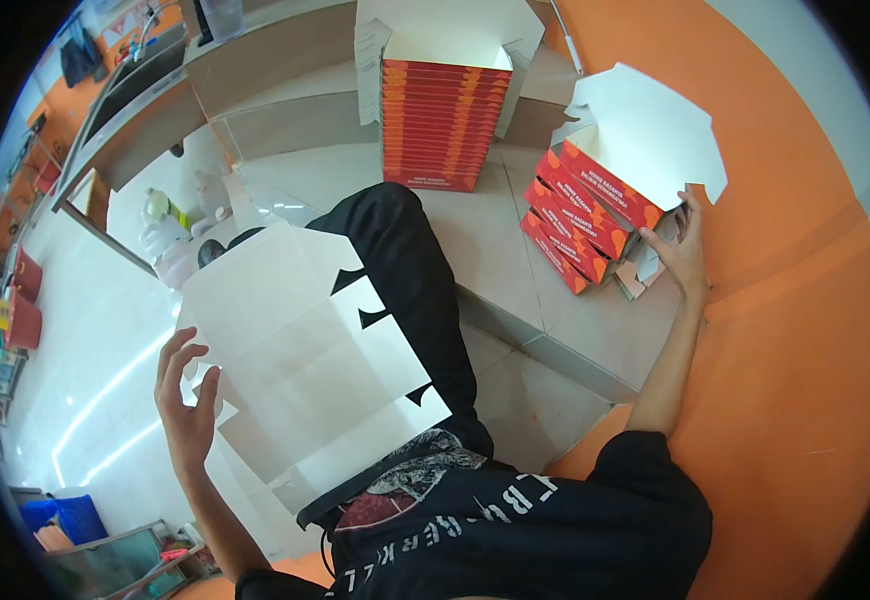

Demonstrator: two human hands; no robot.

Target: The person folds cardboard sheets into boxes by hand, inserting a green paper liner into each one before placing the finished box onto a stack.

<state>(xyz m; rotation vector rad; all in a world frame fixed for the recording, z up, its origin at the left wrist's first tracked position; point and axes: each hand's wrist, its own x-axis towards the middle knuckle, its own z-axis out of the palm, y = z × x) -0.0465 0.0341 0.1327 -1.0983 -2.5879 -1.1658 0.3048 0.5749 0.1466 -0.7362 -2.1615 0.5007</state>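
Note:
A flat, unfolded white cardboard box blank with notched edges lies across my lap. By its left edge is my left hand, fingers curved and spread apart with no grip on the sheet visible. Over on the right, my right hand holds the right side of the top red box, thumb at its front corner and fingers by the raised white lid. That box rests on a short, uneven stack of red boxes with orange patterns and white lettering.
A tall, neat stack of red boxes with open white lids stands on the tiled ledge. An orange wall rises at the right. Bottles stand on the floor at left, with red buckets farther away.

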